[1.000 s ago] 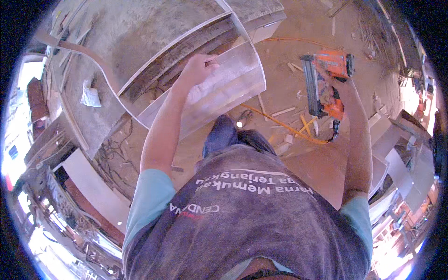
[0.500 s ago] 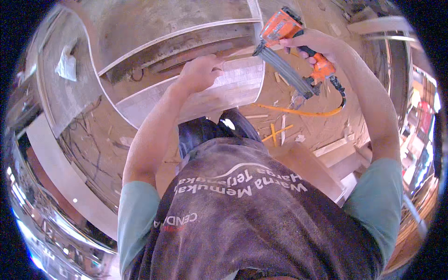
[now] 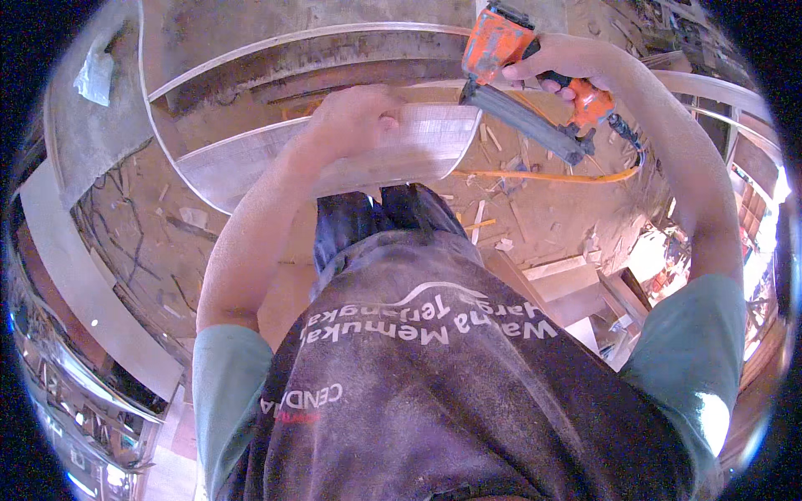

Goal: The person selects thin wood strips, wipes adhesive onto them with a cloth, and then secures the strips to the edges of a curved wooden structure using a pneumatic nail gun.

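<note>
My left hand (image 3: 355, 117) presses flat against a thin curved plywood sheet (image 3: 434, 138), holding it against a curved wooden frame (image 3: 276, 50). My right hand (image 3: 564, 63) grips the handle of an orange nail gun (image 3: 510, 50), whose nose sits at the sheet's upper right edge. The gun's long grey magazine (image 3: 526, 125) slants down to the right. An orange air hose (image 3: 543, 177) trails from the gun across the floor.
Wood offcuts and splinters (image 3: 484, 221) litter the dusty floor below the sheet. A long pale curved board (image 3: 75, 275) lies at the left. Timber pieces and boards (image 3: 576, 271) are stacked at the right. My dark apron fills the lower picture.
My right hand has carried the nail gun from the far right up and across to the sheet's top right edge. My left hand has stayed on the sheet.
</note>
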`<state>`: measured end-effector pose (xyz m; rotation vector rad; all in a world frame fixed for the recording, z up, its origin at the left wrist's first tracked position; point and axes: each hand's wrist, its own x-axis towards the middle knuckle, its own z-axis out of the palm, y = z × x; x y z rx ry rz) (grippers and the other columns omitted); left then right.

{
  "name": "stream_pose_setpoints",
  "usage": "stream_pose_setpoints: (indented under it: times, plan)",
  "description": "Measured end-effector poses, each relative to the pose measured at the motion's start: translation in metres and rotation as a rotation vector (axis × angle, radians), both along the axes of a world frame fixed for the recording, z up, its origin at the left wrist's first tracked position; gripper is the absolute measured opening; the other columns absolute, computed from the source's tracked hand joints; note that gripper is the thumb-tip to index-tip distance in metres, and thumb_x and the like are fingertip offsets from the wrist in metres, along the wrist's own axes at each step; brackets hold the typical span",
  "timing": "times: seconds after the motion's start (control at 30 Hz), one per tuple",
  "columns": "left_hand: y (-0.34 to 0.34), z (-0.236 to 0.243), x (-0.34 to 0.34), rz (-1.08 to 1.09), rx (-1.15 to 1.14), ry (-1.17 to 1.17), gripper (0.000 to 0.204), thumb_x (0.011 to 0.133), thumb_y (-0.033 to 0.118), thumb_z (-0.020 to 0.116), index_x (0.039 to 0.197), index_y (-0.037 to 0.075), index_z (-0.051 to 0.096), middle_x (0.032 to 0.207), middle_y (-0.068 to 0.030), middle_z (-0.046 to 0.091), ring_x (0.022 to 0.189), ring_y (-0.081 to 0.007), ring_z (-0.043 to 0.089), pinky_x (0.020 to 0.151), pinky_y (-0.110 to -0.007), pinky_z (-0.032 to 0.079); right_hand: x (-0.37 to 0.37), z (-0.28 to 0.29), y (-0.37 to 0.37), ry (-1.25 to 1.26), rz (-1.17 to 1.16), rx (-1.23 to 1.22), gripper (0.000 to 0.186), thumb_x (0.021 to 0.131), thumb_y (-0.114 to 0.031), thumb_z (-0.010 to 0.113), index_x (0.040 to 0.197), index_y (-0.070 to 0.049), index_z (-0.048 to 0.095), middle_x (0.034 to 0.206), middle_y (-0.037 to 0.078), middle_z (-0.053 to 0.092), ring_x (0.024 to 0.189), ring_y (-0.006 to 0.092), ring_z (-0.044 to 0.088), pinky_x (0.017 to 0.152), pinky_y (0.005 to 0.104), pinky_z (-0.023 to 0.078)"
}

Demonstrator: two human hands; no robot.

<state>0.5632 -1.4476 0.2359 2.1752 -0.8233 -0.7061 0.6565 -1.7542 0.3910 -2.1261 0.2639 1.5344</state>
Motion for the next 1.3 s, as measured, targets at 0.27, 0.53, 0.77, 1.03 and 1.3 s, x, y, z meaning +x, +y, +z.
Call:
stream_pose_setpoints:
  times: [0.27,0.53,0.77,1.03,1.3]
  plan:
    - [-0.001,0.003,0.003,-0.02,0.011,0.001,0.026,0.091,0.025,0.068,0.108,0.008,0.076,0.115,-0.0145,0.072,0.111,-0.0375,0.066,0.096,-0.047,0.052,0.003,-0.009,-0.011,0.037,0.026,-0.061,0.041,0.086,-0.046,0.078,0.094,-0.007,0.066,0.061,-0.005,0.046,0.043,0.0032,0.041,0.038,0.0227,0.037]
    - [-0.003,-0.007,0.003,-0.045,-0.027,-0.034,0.022,0.089,0.023,0.068,0.103,0.007,0.076,0.11,-0.0153,0.073,0.107,-0.0384,0.066,0.093,-0.048,0.053,0.002,-0.004,-0.006,0.049,0.065,-0.11,0.037,0.087,-0.045,0.076,0.091,-0.009,0.066,0.055,-0.006,0.044,0.04,0.0052,0.042,0.038,0.0261,0.039]
    - [0.002,-0.008,0.001,-0.014,-0.034,-0.057,0.019,0.089,0.024,0.067,0.098,0.009,0.074,0.106,-0.0147,0.072,0.105,-0.0376,0.067,0.09,-0.05,0.054,0.004,-0.001,-0.008,0.06,-0.008,-0.017,0.038,0.09,-0.043,0.075,0.102,-0.008,0.065,0.066,-0.006,0.047,0.046,0.0024,0.039,0.038,0.0219,0.034]
    - [0.028,0.01,0.0,0.114,0.119,-0.148,0.043,0.083,0.046,0.075,0.106,0.01,0.076,0.104,-0.0192,0.074,0.102,-0.0397,0.069,0.089,-0.05,0.055,-0.008,0.01,0.018,0.006,-0.045,0.036,0.044,0.09,-0.05,0.075,0.097,-0.007,0.065,0.063,-0.005,0.046,0.045,0.0022,0.04,0.038,0.0219,0.032]
    - [0.044,0.038,0.0,0.189,0.252,0.026,0.041,0.081,0.038,0.076,0.103,0.004,0.076,0.104,-0.0208,0.074,0.105,-0.0404,0.068,0.093,-0.051,0.052,-0.014,0.006,0.036,0.019,-0.045,0.06,0.048,0.089,-0.052,0.076,0.094,-0.007,0.063,0.06,-0.006,0.045,0.041,0.0031,0.039,0.038,0.0216,0.033]
